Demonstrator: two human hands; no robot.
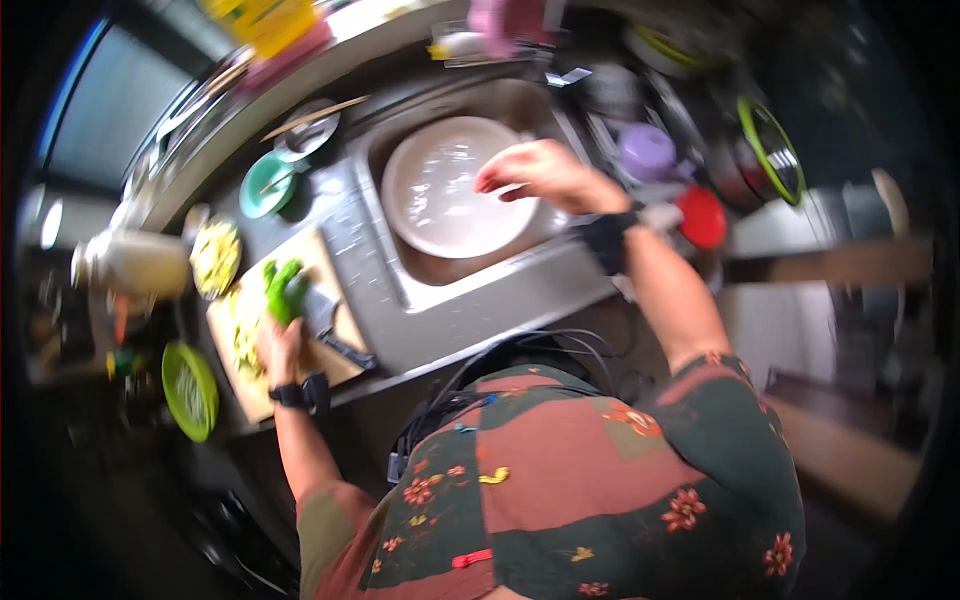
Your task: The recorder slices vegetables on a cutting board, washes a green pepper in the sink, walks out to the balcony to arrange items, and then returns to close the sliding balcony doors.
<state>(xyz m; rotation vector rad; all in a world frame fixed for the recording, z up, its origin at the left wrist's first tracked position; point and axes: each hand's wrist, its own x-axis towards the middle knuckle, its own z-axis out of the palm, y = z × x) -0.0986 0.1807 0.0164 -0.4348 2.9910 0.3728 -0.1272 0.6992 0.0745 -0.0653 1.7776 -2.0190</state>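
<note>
My left hand (279,346) is at a wooden cutting board (346,319), its fingers at the lower end of some green peppers (282,289); blur hides whether it grips them. Pale yellow cut pieces (244,330) lie beside it on the board. A knife with a black handle (345,351) and a broad blade (319,307) rests to the right of the peppers. My right hand (536,174), fingers bent and apart, hangs over the right side of a white basin (420,240) of water in the steel sink (409,289), holding nothing that I can see.
Beyond the board stand a plate of yellow pieces (216,257), a teal bowl (268,184) and a metal bowl (307,139) with chopsticks (315,118) across it. A green basket (190,391) is at the left. Right of the sink are a purple container (646,152) and a red round item (701,217).
</note>
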